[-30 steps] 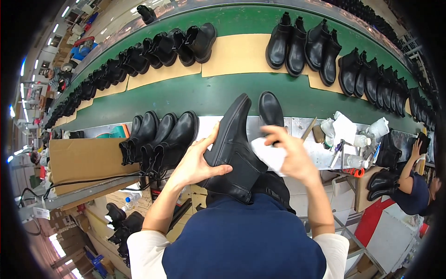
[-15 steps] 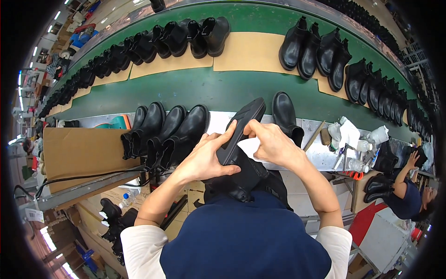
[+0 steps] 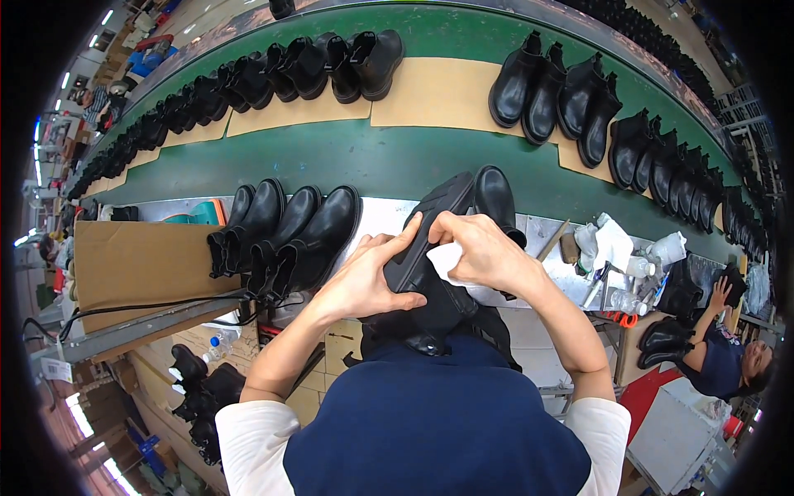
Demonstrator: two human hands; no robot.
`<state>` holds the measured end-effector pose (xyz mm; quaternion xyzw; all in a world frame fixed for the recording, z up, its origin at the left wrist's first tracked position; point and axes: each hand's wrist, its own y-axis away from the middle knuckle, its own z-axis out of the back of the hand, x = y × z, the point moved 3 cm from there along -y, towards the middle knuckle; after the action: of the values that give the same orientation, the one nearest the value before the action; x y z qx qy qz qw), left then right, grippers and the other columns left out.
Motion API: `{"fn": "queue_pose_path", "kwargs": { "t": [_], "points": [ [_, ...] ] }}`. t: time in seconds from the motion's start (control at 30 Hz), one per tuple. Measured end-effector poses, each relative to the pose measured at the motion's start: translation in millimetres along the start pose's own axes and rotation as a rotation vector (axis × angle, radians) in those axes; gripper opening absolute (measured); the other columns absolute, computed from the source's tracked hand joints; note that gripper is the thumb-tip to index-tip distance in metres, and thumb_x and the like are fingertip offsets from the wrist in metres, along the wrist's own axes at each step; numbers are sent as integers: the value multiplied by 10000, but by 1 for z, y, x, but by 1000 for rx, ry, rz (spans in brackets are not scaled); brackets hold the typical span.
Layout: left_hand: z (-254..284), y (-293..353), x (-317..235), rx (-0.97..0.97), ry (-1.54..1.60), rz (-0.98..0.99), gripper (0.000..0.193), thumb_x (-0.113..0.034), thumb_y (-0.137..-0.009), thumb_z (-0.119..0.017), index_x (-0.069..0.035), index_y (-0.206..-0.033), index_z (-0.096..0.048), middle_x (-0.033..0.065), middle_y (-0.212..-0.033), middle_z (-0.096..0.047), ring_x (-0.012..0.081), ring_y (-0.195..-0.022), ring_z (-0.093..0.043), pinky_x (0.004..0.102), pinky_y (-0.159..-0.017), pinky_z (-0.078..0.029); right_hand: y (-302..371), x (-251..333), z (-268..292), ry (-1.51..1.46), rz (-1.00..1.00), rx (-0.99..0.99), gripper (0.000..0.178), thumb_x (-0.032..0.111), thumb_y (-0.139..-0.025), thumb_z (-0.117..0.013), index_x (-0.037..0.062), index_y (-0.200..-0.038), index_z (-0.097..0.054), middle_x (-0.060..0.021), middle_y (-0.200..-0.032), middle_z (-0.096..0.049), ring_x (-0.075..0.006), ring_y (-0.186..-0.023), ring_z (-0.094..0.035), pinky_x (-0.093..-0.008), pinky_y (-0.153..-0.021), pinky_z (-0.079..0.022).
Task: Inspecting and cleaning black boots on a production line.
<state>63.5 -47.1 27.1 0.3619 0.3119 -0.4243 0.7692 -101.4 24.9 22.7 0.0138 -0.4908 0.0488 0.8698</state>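
A black ankle boot (image 3: 432, 217) is tilted in front of my body, its ridged dark sole showing and its toe pointing away from me. My left hand (image 3: 368, 277) grips it, fingers along the sole's edge and thumb near the heel. Pinched in my right hand (image 3: 488, 252) is a white cloth (image 3: 447, 259), pressed to the boot's right side by the sole edge. Just beyond my right hand another black boot (image 3: 494, 198) rests on the bench. Several more boots (image 3: 318, 236) stand to the left of my left hand.
Across the green conveyor (image 3: 413, 157), rows of black boots stand on cardboard strips (image 3: 438, 95). Bottles, crumpled white wipes (image 3: 612, 244) and orange-handled scissors (image 3: 620, 317) lie at the right. A cardboard sheet (image 3: 141, 269) leans left; a co-worker (image 3: 715, 355) handles footwear at far right.
The view has shifted slightly, so the bench and boots sit a little further left in the picture. My hands keep nearly the same hold, with the cloth still against the boot.
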Motion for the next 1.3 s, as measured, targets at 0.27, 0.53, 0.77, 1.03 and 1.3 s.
{"fn": "queue_pose_path", "kwargs": {
  "t": [0.27,0.53,0.77,1.03,1.3],
  "points": [
    [-1,-7,-8,-12,-20,3,1024,-280,-584,-788,-110,-1440,-254,274,-1081,-545,385,-1020,-481,420,-943,-360,2,-6,10,24,43,25,317,-73,-566,-619,-10,-854,-501,-156,-802,-617,-333,-807,-623,-387,-702,-491],
    [1,-14,-8,12,7,-12,1022,-281,-595,-786,-103,-1442,-243,276,-1107,-540,386,-1048,-481,422,-960,-356,1,-10,11,12,54,-46,274,-69,-561,-622,-7,-800,-504,-144,-748,-605,-340,-766,-616,-385,-676,-485],
    [3,-19,-4,46,51,-6,1031,-275,-585,-799,-92,-1439,-250,272,-1125,-542,389,-1073,-487,419,-975,-351,1,-15,7,-27,64,-79,276,-70,-540,-618,-11,-787,-508,-150,-755,-599,-342,-774,-610,-382,-673,-485],
    [0,-18,13,14,167,-4,1038,-272,-583,-823,-43,-1426,-263,232,-1085,-563,313,-1019,-518,376,-959,-366,21,-37,-6,-299,-202,-161,200,-116,-670,-590,-20,-842,-561,-82,-738,-613,-150,-714,-600,-282,-671,-477],
    [5,-20,1,28,114,12,1031,-277,-583,-827,-71,-1429,-274,185,-1066,-568,264,-941,-505,356,-905,-389,9,-22,-5,-160,-93,-211,232,-118,-620,-555,-28,-833,-532,-160,-679,-590,-289,-649,-617,-349,-579,-464]
  ]
}}
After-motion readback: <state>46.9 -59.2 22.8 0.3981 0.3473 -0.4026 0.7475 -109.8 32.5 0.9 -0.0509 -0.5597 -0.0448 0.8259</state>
